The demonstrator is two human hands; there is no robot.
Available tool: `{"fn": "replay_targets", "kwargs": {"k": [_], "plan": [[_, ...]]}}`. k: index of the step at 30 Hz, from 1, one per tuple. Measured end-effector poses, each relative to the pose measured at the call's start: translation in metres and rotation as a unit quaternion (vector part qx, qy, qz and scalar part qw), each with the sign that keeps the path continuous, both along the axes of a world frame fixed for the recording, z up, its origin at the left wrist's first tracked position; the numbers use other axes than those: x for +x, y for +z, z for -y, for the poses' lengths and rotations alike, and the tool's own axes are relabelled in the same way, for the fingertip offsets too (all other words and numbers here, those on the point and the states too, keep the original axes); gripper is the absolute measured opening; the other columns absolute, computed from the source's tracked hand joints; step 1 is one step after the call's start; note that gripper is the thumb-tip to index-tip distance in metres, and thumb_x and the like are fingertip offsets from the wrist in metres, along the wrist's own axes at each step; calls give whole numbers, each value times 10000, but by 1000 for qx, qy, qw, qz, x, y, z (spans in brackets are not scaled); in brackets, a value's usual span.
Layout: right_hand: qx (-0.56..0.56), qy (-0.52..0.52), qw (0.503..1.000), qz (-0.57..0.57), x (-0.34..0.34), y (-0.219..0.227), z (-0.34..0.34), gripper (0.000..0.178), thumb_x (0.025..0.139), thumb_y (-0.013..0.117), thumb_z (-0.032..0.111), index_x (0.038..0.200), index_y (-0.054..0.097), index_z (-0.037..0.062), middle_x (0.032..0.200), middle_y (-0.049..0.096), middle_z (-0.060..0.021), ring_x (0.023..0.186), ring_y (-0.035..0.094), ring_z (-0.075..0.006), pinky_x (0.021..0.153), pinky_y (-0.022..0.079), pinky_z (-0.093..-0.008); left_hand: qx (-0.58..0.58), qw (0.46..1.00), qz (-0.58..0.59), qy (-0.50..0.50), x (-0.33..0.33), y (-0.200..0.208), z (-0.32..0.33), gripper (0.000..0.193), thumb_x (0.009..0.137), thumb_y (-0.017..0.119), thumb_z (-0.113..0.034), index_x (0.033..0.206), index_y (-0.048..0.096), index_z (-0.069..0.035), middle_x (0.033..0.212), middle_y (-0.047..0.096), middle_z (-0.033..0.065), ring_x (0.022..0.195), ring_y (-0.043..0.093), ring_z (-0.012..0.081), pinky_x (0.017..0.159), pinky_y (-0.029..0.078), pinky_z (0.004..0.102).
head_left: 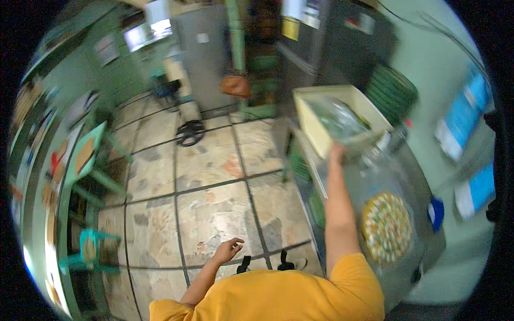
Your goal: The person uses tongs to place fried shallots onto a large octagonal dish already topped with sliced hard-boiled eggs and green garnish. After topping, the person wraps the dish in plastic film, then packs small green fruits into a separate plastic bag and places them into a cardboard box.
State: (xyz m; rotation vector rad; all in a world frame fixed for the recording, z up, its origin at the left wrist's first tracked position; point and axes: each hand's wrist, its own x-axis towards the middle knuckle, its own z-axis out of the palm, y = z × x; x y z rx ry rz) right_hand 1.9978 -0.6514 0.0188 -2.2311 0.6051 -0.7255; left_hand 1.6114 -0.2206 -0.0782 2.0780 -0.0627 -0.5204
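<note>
My right arm stretches forward over the counter. My right hand (337, 152) is at the near edge of a cream rectangular box (312, 124); blur hides its fingers. Inside the box lies a clear plastic bag (342, 119) with something green in or under it. My left hand (229, 250) hangs over the floor at my left side, empty, its fingers loosely bent and apart. On the counter to the right of my right forearm sits a round arrangement of small white, green and orange pieces (386, 227), apparently in clear plastic.
The grey counter (356, 179) runs along my right, with crumpled clear plastic (377, 152) near the box. A blue object (436, 214) is at its right edge. Refrigerators (342, 43) stand ahead. A teal stool (91, 251) and green table (88, 152) stand left; a black fan-like ring (190, 132) lies on the tiles.
</note>
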Motion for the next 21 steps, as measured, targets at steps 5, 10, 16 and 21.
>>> {"fn": "replay_targets", "kwargs": {"k": [5,10,16,21], "plan": [[-178,-16,981,74,-89,52,-211,453,896,595,382,966,614,-65,1064,615,-243,978,583,-398,895,435,-492,-70,962,46,260,-123,-9,-221,317,913,629,-267,1197,629,-125,953,683,132,819,647,218,727,513,341],[-39,573,818,-35,-294,8,-517,181,889,582,151,771,573,14,830,594,-73,781,553,-218,699,440,-410,-296,860,66,411,-166,0,-333,456,911,637,-353,1278,595,-86,1115,664,135,1020,614,202,860,487,364],[-44,931,322,-167,-498,-19,-760,337,956,577,345,996,699,33,959,680,-141,947,615,-219,873,467,-387,-246,879,-95,398,-205,-2,-463,559,901,656,-290,1354,501,-2,1320,551,142,1170,530,213,978,421,326],[-4,922,106,-372,-435,36,-929,334,957,529,263,1180,626,34,1073,658,-177,1008,616,-299,893,470,-388,-54,873,188,446,-215,17,-606,404,863,556,-110,1263,574,-53,1124,666,176,926,654,273,845,492,378]]}}
